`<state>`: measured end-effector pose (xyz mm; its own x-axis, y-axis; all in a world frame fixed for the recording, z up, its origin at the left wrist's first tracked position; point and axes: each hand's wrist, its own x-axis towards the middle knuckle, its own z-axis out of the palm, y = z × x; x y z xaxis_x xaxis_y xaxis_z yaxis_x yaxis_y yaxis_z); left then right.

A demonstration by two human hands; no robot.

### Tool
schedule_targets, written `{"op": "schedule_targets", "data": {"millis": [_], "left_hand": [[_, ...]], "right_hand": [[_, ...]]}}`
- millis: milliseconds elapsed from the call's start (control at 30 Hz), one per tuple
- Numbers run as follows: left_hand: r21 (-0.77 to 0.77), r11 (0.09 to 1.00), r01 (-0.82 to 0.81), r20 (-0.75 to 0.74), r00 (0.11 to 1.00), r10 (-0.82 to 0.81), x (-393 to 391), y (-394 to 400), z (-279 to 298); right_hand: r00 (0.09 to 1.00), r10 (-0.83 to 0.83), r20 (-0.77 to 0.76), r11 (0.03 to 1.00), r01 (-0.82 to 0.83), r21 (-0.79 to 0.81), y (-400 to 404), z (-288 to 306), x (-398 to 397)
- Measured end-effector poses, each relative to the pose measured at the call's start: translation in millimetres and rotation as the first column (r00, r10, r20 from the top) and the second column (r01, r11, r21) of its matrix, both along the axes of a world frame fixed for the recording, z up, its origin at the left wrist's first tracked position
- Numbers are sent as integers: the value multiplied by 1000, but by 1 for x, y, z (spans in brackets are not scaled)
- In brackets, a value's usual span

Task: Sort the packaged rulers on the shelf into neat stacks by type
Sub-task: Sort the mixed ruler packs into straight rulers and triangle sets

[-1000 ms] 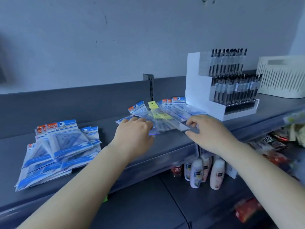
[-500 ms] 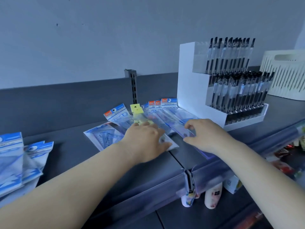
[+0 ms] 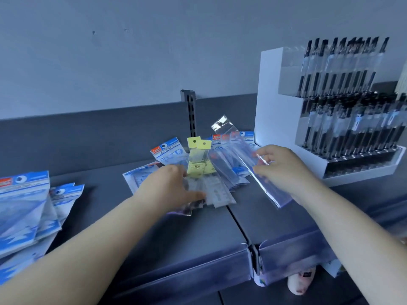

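A loose pile of packaged rulers (image 3: 222, 170) lies at the middle of the grey shelf (image 3: 171, 234), some with blue headers, two with yellow tags (image 3: 196, 157). My right hand (image 3: 284, 168) pinches a long clear ruler packet (image 3: 257, 170) and holds it tilted above the pile, its far end raised. My left hand (image 3: 169, 188) rests flat on the clear packets at the pile's near left. A stack of blue-headed triangle ruler sets (image 3: 26, 212) sits at the far left of the shelf.
A white tiered pen display (image 3: 330, 119) full of black pens stands right of the pile. A slotted upright post (image 3: 191, 113) rises behind the pile against the shelf back. Bottles (image 3: 299, 282) show on the lower shelf under the front edge.
My right hand has lifted one clear ruler packet off the pile. The camera has come closer and turned right, so the left stack sits at the frame's edge. My left hand stays on the pile.
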<state>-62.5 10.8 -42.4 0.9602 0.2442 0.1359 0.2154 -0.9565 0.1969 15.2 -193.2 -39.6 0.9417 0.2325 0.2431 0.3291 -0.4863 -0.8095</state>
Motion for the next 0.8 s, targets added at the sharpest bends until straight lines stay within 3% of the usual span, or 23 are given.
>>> {"op": "schedule_targets", "data": {"millis": [233, 433, 567, 700, 800], "left_hand": [[-243, 960, -136, -61, 990, 125, -9, 8, 13], [-491, 859, -145, 217, 935, 282, -41, 33, 15], [-716, 693, -80, 342, 825, 449, -86, 49, 7], [-908, 416, 38, 313, 722, 617, -139, 59, 6], [-948, 295, 120, 298, 659, 690, -178, 68, 7]], "right_hand": [[972, 189, -139, 950, -145, 278, 8, -1, -11], [885, 436, -163, 784, -284, 552, 33, 4, -42], [828, 544, -135, 683, -344, 644, 59, 5, -72], [758, 635, -150, 596, -357, 719, 92, 11, -110], [693, 703, -157, 537, -373, 757, 123, 13, -143]]}}
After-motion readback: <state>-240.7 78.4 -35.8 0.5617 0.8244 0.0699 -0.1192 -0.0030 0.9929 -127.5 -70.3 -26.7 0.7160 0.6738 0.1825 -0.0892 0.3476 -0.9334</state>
